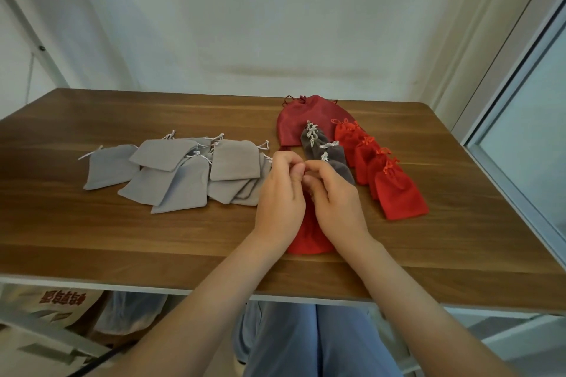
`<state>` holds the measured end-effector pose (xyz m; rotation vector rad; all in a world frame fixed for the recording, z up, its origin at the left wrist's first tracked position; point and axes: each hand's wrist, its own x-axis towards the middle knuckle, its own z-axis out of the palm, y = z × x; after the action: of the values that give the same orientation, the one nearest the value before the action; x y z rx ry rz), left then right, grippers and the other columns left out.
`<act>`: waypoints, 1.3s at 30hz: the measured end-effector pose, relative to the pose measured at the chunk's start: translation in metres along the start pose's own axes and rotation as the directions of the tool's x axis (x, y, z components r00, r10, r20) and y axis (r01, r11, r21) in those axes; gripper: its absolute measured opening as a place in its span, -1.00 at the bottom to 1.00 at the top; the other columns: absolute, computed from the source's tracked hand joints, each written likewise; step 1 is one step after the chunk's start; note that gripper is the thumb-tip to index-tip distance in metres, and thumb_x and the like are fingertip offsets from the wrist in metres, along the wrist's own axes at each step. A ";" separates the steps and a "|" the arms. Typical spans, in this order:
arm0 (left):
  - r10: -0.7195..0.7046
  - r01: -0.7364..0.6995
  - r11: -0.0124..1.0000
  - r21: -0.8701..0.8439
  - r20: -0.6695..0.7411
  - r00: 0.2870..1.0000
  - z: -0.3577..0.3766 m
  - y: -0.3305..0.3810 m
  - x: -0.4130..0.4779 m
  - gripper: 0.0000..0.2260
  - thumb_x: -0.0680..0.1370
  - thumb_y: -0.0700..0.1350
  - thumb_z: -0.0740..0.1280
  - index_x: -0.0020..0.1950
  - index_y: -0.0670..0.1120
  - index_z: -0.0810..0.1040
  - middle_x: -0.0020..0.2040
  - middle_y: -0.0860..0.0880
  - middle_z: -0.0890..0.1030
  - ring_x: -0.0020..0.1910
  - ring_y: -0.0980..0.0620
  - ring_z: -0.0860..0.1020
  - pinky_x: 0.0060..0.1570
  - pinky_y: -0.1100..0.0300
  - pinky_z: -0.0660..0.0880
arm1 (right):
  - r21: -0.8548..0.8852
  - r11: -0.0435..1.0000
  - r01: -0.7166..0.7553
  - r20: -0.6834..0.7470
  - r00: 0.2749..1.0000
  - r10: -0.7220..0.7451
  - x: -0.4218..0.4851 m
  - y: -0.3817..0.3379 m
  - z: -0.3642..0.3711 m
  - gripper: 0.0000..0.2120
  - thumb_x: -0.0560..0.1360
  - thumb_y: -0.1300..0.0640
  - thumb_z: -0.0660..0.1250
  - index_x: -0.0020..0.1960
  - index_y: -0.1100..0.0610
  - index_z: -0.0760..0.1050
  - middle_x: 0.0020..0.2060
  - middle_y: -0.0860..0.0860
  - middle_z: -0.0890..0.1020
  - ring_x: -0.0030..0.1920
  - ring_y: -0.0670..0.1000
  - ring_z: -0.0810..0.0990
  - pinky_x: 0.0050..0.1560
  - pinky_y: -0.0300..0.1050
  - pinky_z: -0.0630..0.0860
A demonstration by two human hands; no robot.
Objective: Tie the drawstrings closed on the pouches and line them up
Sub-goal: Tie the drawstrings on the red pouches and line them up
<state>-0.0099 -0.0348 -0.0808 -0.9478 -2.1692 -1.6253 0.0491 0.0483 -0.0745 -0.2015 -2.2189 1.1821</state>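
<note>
Wood-grain laminate desk (92,239). Near edge, centre: bright red soft cloth pouch (307,239); left grip (283,193) and right grip (333,199) curled, pinching its hidden top. Left middle: heap of flat grey velvety pouches (171,171). Right: overlapping row of tied dark grey pouches (333,159), row of tied red pouches (398,193). Far edge: large dark red pouch (297,122). Plain white wall (275,9).

The surface (153,239) is brown wood grain, smooth with a faint sheen. The light grey pouches (234,159) toward its left are matt, soft-looking cloth with white cords (90,154). The dark grey pouches (335,156) look velvety. The bright red pouches (398,193) and the near red pouch (307,239) are matt cloth. The dark red pouch (294,122) by the far edge shines slightly.
</note>
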 end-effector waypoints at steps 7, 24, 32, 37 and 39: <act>0.013 -0.008 0.988 -0.156 0.031 0.999 -0.002 0.002 -0.001 -0.95 0.61 -0.12 0.09 0.06 0.00 0.28 -0.18 0.09 0.50 -0.20 0.15 0.53 -0.22 0.27 0.46 | 0.182 0.983 -0.002 -0.009 1.000 0.004 -0.001 -0.002 -0.002 -0.85 0.55 0.29 0.26 -0.02 0.07 0.54 -0.23 -0.34 0.59 -0.17 -0.30 0.56 -0.10 -0.39 0.44; -0.155 0.180 0.972 -0.149 0.166 0.974 -0.001 -0.001 0.001 -0.91 0.58 -0.23 0.26 -0.07 -0.08 0.51 -0.20 0.09 0.56 -0.19 0.23 0.52 -0.15 0.41 0.41 | 0.045 0.999 -0.014 -0.208 0.978 0.023 0.002 0.003 -0.002 -0.82 0.55 0.28 0.24 0.01 0.01 0.43 -0.14 -0.12 0.56 -0.09 -0.15 0.54 -0.06 -0.27 0.46; -0.269 0.301 0.941 -0.155 0.200 0.942 0.001 -0.005 0.002 -0.91 0.57 -0.13 0.30 -0.08 -0.09 0.59 -0.17 0.05 0.62 -0.15 0.17 0.54 -0.11 0.29 0.44 | 0.004 1.000 -0.017 -0.179 0.984 0.018 0.005 0.006 -0.003 -0.85 0.54 0.31 0.25 -0.08 0.08 0.50 -0.18 -0.14 0.55 -0.07 -0.20 0.51 -0.09 -0.45 0.37; -0.225 0.267 0.953 -0.145 0.253 0.941 0.002 -0.005 0.002 -0.87 0.59 -0.12 0.27 -0.09 -0.07 0.60 -0.17 0.05 0.61 -0.15 0.16 0.53 -0.12 0.30 0.41 | -0.006 0.999 -0.033 -0.207 0.978 0.031 0.006 0.006 -0.005 -0.84 0.53 0.25 0.28 -0.14 0.02 0.47 -0.21 -0.17 0.53 -0.07 -0.12 0.49 -0.05 -0.32 0.39; -0.157 0.199 0.969 -0.145 0.257 0.954 0.001 -0.004 0.001 -0.87 0.59 -0.15 0.27 -0.05 -0.09 0.61 -0.13 0.01 0.61 -0.11 0.14 0.54 -0.09 0.31 0.41 | -0.018 1.000 -0.012 -0.235 0.972 0.007 0.006 0.006 -0.005 -0.87 0.52 0.21 0.30 -0.16 0.02 0.47 -0.22 -0.18 0.50 -0.07 -0.11 0.45 -0.06 -0.31 0.36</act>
<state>-0.0125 -0.0340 -0.0837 -1.0768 -2.3678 -1.8925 0.0465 0.0578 -0.0749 -0.3425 -2.0244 1.0816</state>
